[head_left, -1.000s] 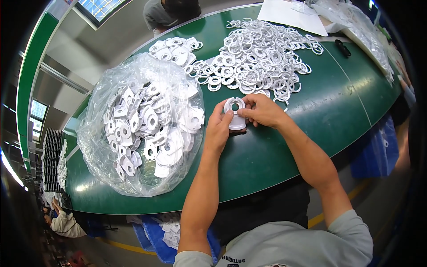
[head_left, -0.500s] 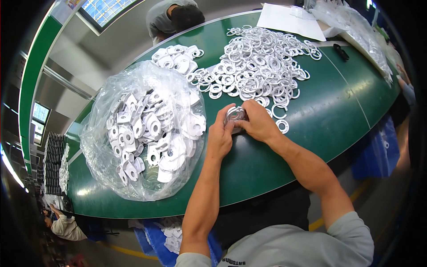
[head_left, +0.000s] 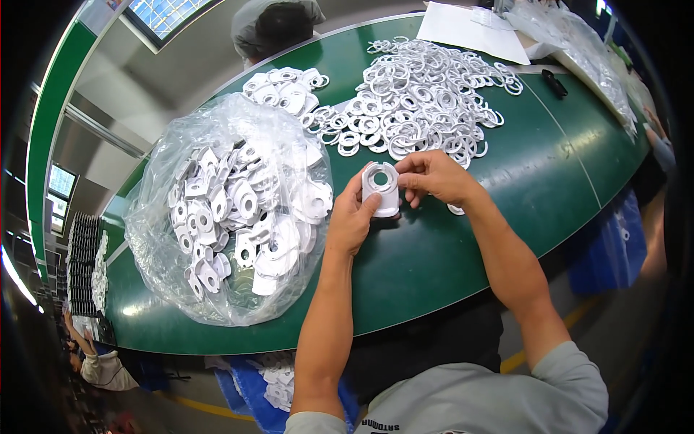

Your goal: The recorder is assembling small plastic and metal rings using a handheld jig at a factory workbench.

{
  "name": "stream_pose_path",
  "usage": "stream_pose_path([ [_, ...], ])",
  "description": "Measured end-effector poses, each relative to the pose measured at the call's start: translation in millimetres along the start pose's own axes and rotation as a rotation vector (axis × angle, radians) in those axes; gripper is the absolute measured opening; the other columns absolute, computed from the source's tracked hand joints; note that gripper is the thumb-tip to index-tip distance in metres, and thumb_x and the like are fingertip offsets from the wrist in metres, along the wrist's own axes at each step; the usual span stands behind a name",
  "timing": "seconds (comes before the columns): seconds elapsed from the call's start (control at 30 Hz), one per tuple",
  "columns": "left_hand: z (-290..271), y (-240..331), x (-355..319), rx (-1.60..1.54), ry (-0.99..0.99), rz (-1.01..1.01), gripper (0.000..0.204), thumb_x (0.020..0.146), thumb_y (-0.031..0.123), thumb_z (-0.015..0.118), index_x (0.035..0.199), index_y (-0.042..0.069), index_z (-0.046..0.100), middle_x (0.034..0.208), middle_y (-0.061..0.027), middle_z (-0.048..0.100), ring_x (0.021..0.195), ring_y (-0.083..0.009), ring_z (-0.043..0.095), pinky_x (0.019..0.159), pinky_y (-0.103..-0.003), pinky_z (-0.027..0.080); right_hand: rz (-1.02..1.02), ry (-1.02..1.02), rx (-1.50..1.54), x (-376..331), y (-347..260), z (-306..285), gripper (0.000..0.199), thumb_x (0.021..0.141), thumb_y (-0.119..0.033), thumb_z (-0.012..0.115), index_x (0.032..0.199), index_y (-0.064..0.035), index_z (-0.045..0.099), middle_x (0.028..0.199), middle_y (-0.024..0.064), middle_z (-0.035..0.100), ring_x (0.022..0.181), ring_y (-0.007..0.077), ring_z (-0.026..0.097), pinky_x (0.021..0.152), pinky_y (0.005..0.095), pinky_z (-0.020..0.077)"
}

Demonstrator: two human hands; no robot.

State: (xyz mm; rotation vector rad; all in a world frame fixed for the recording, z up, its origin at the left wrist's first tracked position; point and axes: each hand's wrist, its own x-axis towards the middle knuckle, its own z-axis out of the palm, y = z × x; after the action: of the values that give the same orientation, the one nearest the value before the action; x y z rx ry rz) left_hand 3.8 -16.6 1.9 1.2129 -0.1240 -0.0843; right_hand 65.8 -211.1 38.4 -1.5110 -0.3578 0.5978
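My left hand (head_left: 350,217) grips a white plastic part (head_left: 389,201), its thumb lying across the lower front. The part has a flat rounded body and a raised ring with a round hole and a notch at the top. At the ring's right rim, the bent fingers of my right hand (head_left: 437,179) are pinched against the part; exactly what the fingertips hold is hard to see. Just beyond my hands spreads a large heap of loose white rings (head_left: 419,101), many of them open at one side. To the left, a clear plastic bag (head_left: 159,253) lies open with many similar white parts (head_left: 246,202) in it.
Several more white parts (head_left: 285,90) lie behind the bag on the green table (head_left: 426,253). A white sheet (head_left: 470,32), clear plastic wrapping and a black object (head_left: 554,84) are at the far right. Another person (head_left: 271,29) bends beyond the far edge. Blue bags hang below the table.
Both hands were wrapped round the part; now my right hand has drawn back to its right side, and the part's face with the ring shows. Across the table, the person has shifted slightly left.
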Motion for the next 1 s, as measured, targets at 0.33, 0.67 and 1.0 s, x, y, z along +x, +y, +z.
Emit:
stream_pose_path([
  [0.33, 1.1, 16.5, -5.5, 0.045, -0.046, -0.170, 0.056, 0.088, 0.004, 0.050, 0.143, 0.001, 0.036, 0.109, -0.0141, 0.064, 0.070, -0.0175, 0.068, 0.043, -0.021, 0.046, 0.107, -0.061, 0.158, -3.0, 3.9, -5.8, 0.017, 0.091, -0.013, 0.064, 0.092, 0.0034, 0.064, 0.076, 0.0076, 0.064, 0.059, 0.0137, 0.063, 0.051, 0.0256, 0.0534],
  [0.67, -0.1, 4.3, -0.2, 0.224, -0.014, -0.085, 0.052, 0.089, 0.002, 0.051, 0.140, -0.002, 0.040, 0.111, -0.0136, 0.063, 0.077, -0.0174, 0.066, 0.060, -0.026, 0.054, 0.106, 0.055, -0.135, 1.6, 7.4, 2.4, 0.018, 0.085, -0.012, 0.064, 0.091, 0.0043, 0.062, 0.075, 0.0079, 0.064, 0.059, 0.0144, 0.064, 0.053, 0.0260, 0.0540],
  [1.0, -3.0, 1.4, 1.0, 0.332, 0.037, 0.081, 0.040, 0.092, 0.007, 0.053, 0.131, -0.002, 0.048, 0.109, -0.0112, 0.063, 0.087, -0.0172, 0.064, 0.074, -0.028, 0.055, 0.072, 0.043, -0.001, 6.9, 15.5, 7.3, 0.022, 0.082, -0.007, 0.063, 0.101, 0.0044, 0.061, 0.077, 0.0087, 0.064, 0.062, 0.0146, 0.064, 0.056, 0.0273, 0.0539],
])
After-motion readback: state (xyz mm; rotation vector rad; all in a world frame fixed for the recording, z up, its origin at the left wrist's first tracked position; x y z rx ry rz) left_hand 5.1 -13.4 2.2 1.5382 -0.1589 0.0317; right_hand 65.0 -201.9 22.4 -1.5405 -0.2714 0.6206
